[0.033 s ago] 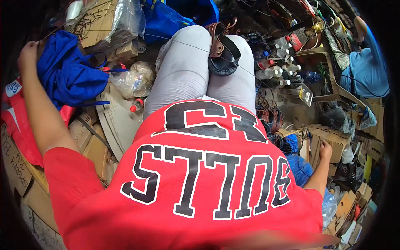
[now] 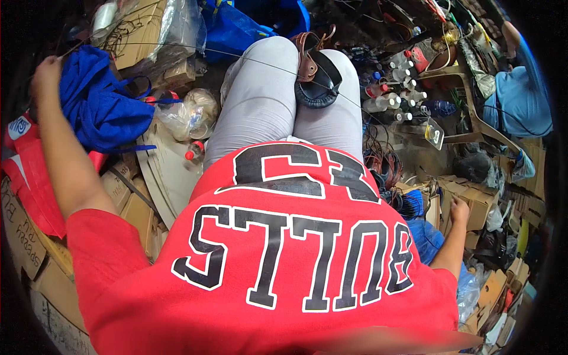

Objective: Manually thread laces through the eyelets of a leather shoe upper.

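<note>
Between my grey-trousered knees sits a brown and black leather piece (image 2: 316, 83), with a brown strap and a padded black rim, perhaps part of a sandal. A thin dark thread (image 2: 260, 62) runs from it out to both sides. Far out on the left, my left hand (image 2: 47, 77) is closed on the thread, beside a blue cloth bag (image 2: 103, 106). My right hand (image 2: 460, 211) is closed low on the right, near a cardboard box. Thread leads from the leather piece toward it, but the stretch near those fingers is lost against the clutter.
Several plastic bottles (image 2: 393, 100) stand right of my knees, beside a brown chair frame (image 2: 473, 106). Light blue cloth (image 2: 515, 106) hangs at far right. Cardboard (image 2: 168, 171) and a red bag (image 2: 35, 177) lie left; a blue plastic bag (image 2: 242, 23) lies ahead.
My left hand has come slightly inward to the right, and my right hand has shifted a little to the left. The leather piece stays between my knees.
</note>
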